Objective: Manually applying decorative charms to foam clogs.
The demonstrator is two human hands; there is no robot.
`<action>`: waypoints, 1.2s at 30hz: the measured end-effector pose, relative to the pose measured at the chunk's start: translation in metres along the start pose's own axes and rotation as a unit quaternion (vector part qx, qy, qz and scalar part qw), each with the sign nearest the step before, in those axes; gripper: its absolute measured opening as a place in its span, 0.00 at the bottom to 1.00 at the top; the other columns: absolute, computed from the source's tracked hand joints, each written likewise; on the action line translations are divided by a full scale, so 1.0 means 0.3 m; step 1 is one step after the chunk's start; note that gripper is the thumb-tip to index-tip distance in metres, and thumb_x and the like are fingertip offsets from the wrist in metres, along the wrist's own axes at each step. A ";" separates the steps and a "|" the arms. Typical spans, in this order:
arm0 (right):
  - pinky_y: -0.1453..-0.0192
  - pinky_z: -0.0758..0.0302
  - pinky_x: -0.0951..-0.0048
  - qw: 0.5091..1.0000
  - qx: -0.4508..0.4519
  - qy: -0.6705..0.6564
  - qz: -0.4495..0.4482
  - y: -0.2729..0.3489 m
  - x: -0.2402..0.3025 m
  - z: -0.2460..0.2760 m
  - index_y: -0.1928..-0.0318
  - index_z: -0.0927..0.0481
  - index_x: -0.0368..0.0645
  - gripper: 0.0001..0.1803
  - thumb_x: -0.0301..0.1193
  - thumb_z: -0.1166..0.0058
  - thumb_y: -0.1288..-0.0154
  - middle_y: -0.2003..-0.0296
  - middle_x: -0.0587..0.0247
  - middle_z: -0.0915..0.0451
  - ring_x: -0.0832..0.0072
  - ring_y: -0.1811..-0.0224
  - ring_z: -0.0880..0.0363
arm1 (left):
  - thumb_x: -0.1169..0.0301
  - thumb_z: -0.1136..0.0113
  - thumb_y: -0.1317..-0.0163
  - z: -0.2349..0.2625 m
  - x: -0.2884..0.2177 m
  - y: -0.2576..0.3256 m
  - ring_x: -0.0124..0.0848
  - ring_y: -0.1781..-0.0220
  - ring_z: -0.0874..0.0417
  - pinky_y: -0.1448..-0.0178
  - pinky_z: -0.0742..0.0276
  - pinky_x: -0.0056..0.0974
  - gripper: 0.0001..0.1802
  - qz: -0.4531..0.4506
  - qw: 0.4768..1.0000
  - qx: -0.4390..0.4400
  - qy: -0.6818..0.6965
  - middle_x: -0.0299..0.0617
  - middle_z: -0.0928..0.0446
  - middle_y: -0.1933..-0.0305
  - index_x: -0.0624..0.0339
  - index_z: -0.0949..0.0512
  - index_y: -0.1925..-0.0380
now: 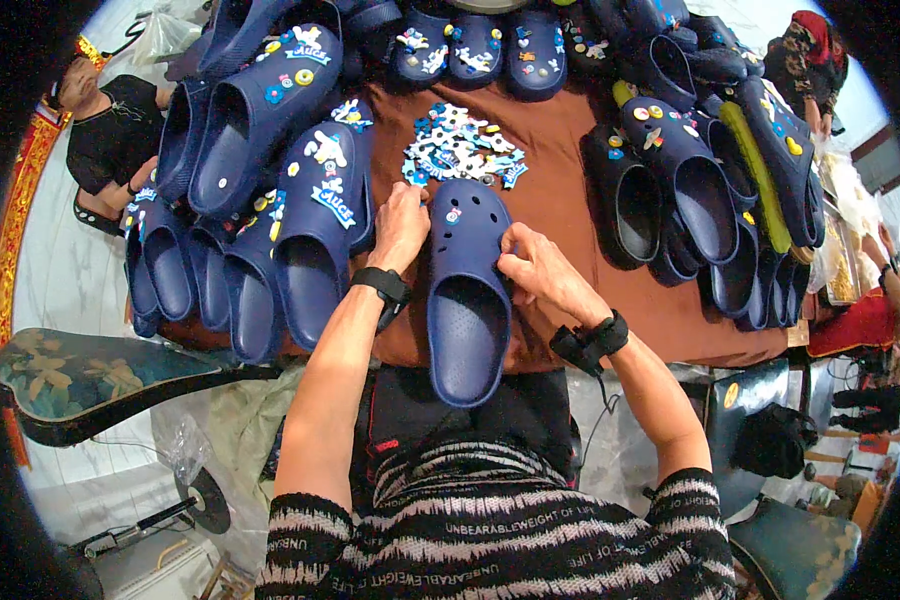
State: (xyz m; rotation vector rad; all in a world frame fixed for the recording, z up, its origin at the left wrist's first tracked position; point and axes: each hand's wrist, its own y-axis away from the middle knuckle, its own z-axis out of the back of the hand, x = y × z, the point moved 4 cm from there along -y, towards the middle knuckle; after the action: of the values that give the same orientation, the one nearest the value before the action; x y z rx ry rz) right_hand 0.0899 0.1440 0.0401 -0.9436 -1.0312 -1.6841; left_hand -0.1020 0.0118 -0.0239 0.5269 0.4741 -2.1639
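A navy blue clog (467,235) with round holes in its upper stands in front of me, toe pointing away. One small pink and white charm (453,215) sits on the upper, near its left side. My left hand (402,230) is at the lower left edge of a heap of loose shoe charms (460,148). Its fingers are bent together beside the toe; whatever they hold is hidden. With curled fingers, my right hand (548,265) grips the clog's right side. The heap mixes white, blue, black and yellow pieces.
Finished-looking navy clogs (315,235) with charms crowd the left of the brown cloth (560,130). More clogs (685,170) pile up at the right, and another row (475,50) lines the back. A person (120,135) sits at far left; another person (813,65) is at far right.
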 end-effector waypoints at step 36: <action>0.59 0.18 0.68 0.953 -0.181 -0.237 0.044 -0.416 -0.086 0.074 0.62 0.25 0.37 0.08 0.29 0.52 0.28 0.71 0.61 0.21 0.72 0.67 0.19 | 0.91 0.55 0.49 0.113 -0.156 0.431 0.48 0.23 0.41 0.20 0.49 0.46 0.34 -0.071 0.956 -0.050 0.279 0.49 0.34 0.29 0.59 0.25 0.40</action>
State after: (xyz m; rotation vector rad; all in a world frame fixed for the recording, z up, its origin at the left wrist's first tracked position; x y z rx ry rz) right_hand -0.0179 0.2009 -0.0032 -1.6711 -0.9761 -1.6386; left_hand 0.0210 -0.0500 0.0096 1.0823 0.9455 -2.0921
